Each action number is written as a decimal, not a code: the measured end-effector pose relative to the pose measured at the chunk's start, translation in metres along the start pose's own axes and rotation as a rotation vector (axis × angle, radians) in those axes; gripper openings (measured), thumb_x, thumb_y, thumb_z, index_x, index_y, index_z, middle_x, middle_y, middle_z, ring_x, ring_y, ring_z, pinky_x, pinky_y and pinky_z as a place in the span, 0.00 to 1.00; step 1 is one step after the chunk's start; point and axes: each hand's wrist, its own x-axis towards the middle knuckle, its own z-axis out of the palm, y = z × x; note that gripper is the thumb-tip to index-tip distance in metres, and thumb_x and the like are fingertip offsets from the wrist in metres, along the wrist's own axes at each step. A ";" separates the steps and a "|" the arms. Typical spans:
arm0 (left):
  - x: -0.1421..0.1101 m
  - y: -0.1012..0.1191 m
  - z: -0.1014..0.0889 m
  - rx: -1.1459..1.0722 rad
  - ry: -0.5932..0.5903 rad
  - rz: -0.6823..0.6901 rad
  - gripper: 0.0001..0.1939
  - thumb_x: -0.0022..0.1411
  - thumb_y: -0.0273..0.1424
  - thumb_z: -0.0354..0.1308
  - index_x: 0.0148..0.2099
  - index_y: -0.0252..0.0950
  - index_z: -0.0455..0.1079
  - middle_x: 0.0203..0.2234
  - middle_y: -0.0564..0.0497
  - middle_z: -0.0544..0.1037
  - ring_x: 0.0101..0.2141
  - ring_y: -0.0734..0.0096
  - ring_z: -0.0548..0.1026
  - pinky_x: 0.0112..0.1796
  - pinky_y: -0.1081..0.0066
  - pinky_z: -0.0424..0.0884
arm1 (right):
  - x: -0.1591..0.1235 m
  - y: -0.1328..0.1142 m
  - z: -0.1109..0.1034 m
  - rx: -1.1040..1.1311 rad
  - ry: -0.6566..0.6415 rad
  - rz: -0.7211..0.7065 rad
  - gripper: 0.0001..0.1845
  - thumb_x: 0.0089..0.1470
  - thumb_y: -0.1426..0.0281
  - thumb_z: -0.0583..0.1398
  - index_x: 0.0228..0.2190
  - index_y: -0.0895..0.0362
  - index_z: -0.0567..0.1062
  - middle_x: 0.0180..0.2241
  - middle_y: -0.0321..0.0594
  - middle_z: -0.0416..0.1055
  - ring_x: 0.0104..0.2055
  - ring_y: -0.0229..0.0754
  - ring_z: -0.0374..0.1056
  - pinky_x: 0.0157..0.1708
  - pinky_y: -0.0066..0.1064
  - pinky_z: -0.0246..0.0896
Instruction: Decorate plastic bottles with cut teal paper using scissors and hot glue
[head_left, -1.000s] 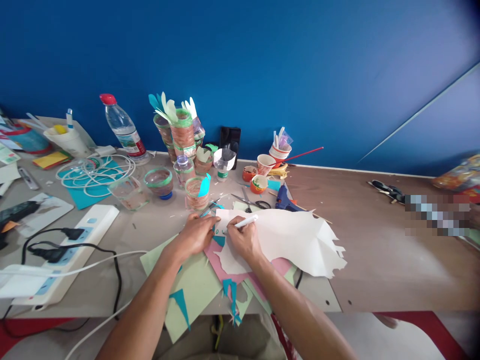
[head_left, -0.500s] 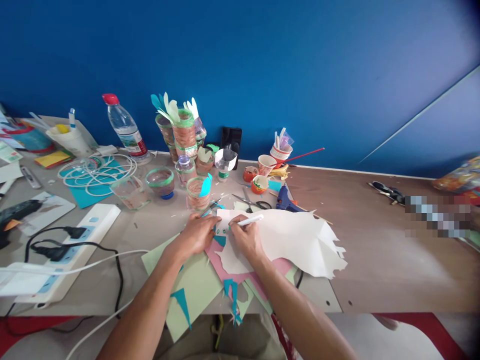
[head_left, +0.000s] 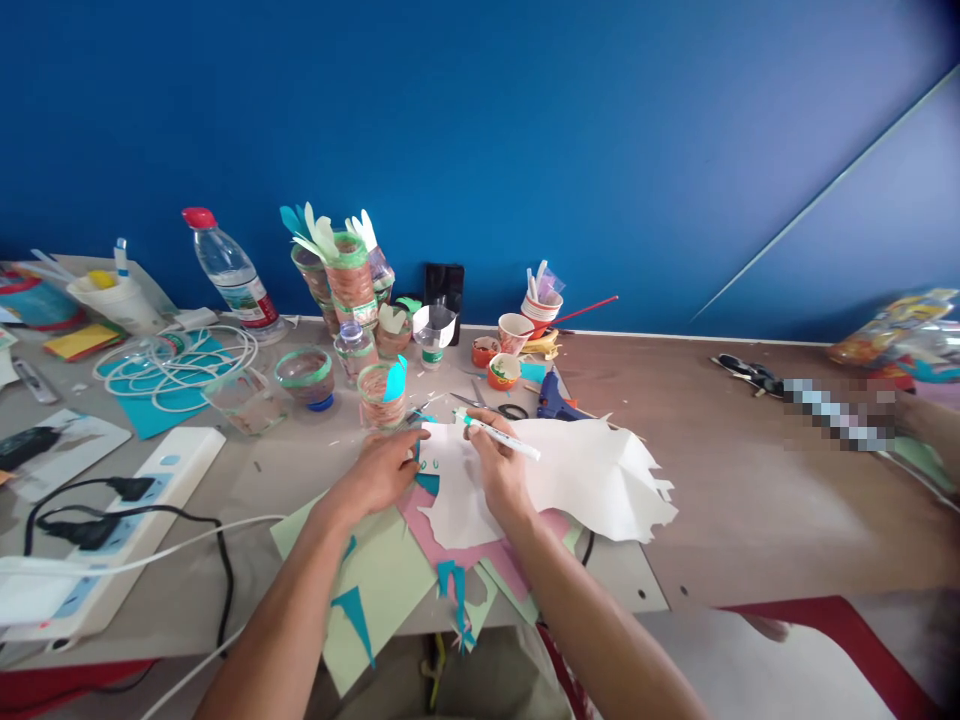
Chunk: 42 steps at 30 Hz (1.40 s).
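Note:
My right hand (head_left: 497, 470) grips a white marker (head_left: 510, 440) with a green tip end, held at a slant above the white paper (head_left: 570, 470). Small green outlines are drawn near the paper's left end. My left hand (head_left: 384, 470) lies with fingers stretched at that left edge, touching the sheet. Under the white paper are pink paper (head_left: 420, 518) and pale green paper (head_left: 382, 570), with blue scraps (head_left: 352, 615) on top. Scissors (head_left: 513, 411) and a blue glue gun (head_left: 555, 397) lie just beyond the paper.
Decorated cups (head_left: 351, 285), a bottle with a red cap (head_left: 229, 270) and paper cups (head_left: 516, 333) stand toward the blue wall. A power strip (head_left: 150, 530) with cords and a coiled white cable (head_left: 176, 365) are left. Another person's hand (head_left: 926, 425) is at far right.
My right hand has lifted the marker off the paper and turned it, so green outlines show. The view has shifted slightly right, and another person's hand now shows at the right edge.

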 end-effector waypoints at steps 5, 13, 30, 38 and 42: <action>-0.003 0.016 -0.006 -0.310 0.000 0.007 0.23 0.59 0.29 0.48 0.57 0.36 0.60 0.37 0.49 0.72 0.35 0.68 0.72 0.36 0.70 0.69 | 0.003 0.007 -0.007 0.151 -0.030 -0.083 0.14 0.49 0.68 0.57 0.39 0.55 0.74 0.29 0.35 0.70 0.32 0.39 0.66 0.34 0.30 0.59; -0.004 0.023 -0.008 -0.318 0.168 0.151 0.18 0.64 0.31 0.46 0.54 0.37 0.67 0.47 0.44 0.71 0.49 0.60 0.68 0.50 0.63 0.64 | 0.004 -0.002 -0.006 0.398 -0.127 -0.044 0.09 0.46 0.67 0.58 0.31 0.56 0.74 0.21 0.33 0.65 0.25 0.37 0.60 0.28 0.30 0.55; -0.002 0.027 0.001 -0.649 0.191 -0.024 0.09 0.56 0.31 0.55 0.41 0.35 0.64 0.30 0.51 0.72 0.31 0.71 0.72 0.33 0.70 0.68 | 0.004 0.001 -0.007 0.383 -0.170 -0.076 0.04 0.48 0.68 0.58 0.28 0.56 0.71 0.18 0.30 0.62 0.21 0.34 0.57 0.25 0.28 0.50; -0.002 0.021 0.003 -0.578 0.192 0.038 0.08 0.59 0.30 0.54 0.42 0.36 0.66 0.33 0.50 0.72 0.34 0.70 0.72 0.35 0.71 0.68 | 0.004 0.005 -0.007 0.316 -0.175 -0.074 0.05 0.47 0.68 0.58 0.28 0.57 0.71 0.19 0.31 0.62 0.22 0.34 0.57 0.25 0.28 0.53; -0.003 0.021 0.004 -0.549 0.182 0.059 0.08 0.60 0.31 0.53 0.42 0.36 0.67 0.34 0.49 0.73 0.34 0.69 0.73 0.36 0.70 0.69 | 0.003 0.005 -0.006 0.297 -0.180 -0.060 0.05 0.47 0.68 0.59 0.27 0.56 0.71 0.19 0.31 0.63 0.22 0.34 0.57 0.24 0.27 0.54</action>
